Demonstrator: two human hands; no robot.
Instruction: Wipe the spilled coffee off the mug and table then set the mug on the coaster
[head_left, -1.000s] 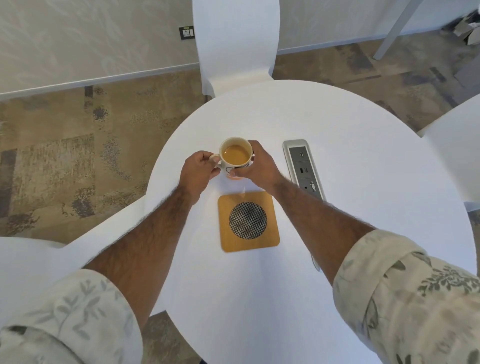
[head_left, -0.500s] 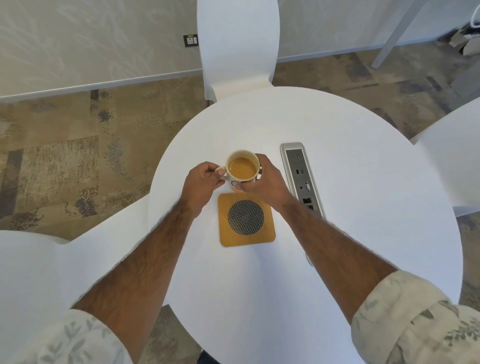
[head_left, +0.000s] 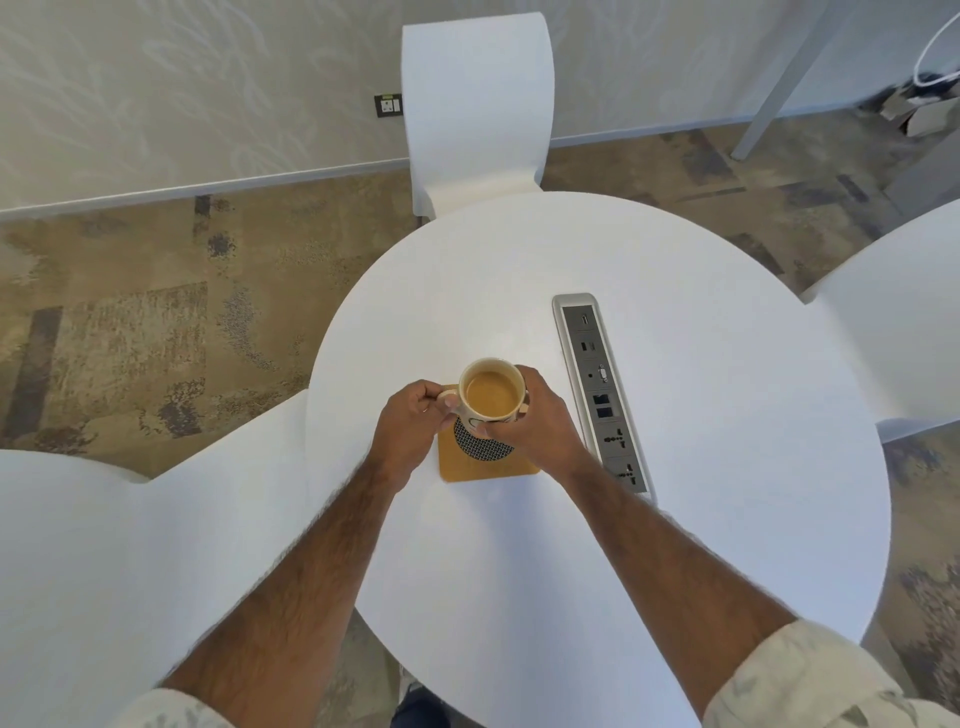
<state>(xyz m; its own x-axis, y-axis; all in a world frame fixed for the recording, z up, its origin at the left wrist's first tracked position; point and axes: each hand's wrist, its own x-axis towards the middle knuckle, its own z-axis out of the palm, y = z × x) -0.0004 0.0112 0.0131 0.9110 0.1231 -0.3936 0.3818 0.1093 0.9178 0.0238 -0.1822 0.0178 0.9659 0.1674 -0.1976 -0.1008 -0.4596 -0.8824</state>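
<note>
Both hands on the mug (head_left: 492, 391), left hand (head_left: 410, 423) pinching its handle, right hand (head_left: 535, 423) wrapping its side, mug over the coaster (head_left: 485, 460), white worktop (head_left: 675, 519) beneath

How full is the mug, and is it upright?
Upright, nearly full: the mug shows its round rim, coffee near the brim. Whether it rests on the coaster, cannot tell.

Grips mug (head_left: 493, 397) handle with left hand (head_left: 410, 431), fingers curled; wraps right hand (head_left: 535, 421) round its side. Reaches forward with both bare forearms (head_left: 670, 561), converging, sleeves (head_left: 810, 680) rolled near elbows.
</note>
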